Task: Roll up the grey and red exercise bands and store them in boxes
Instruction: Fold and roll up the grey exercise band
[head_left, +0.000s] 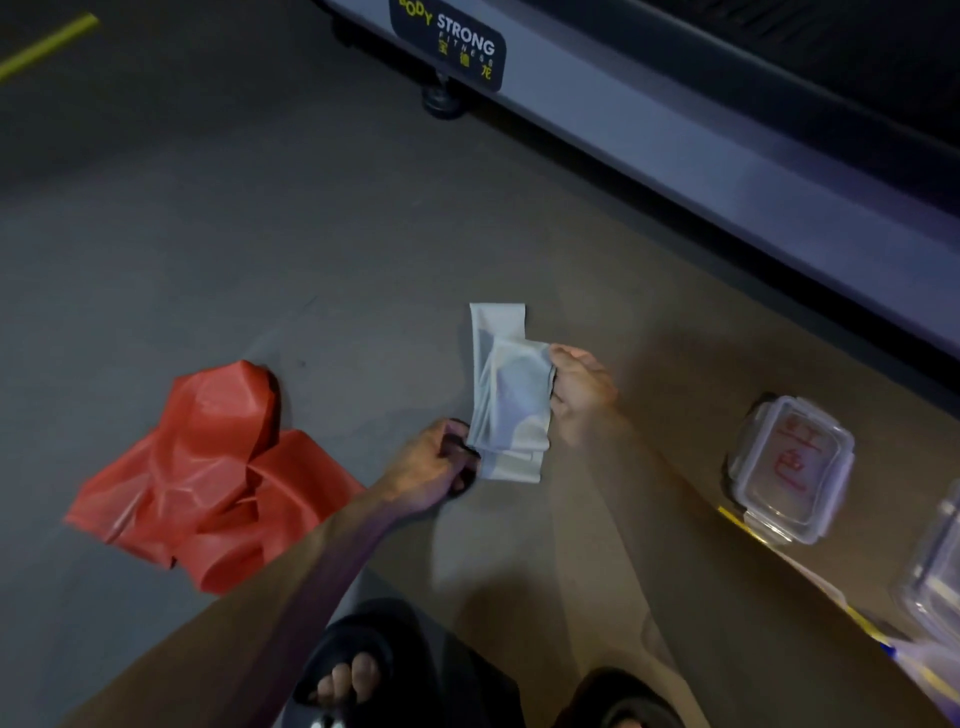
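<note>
Two hands hold the grey band (511, 400) above the floor (208, 260), near the middle of the scene. The band is folded into a flat bundle — its lower left corner is pinched in the grip of the left hand (434, 465), its right edge is held in the curled grip of the right hand (579, 395). The red band (208, 478) is left crumpled on the floor to the left, apart from both hands. A clear box (789, 467) with its lid on and red writing on top is seen at the right; a second box (935, 566) is cut off by the right edge. A treadmill (675, 140) marked "BODY STRONG" runs along the far side.
</note>
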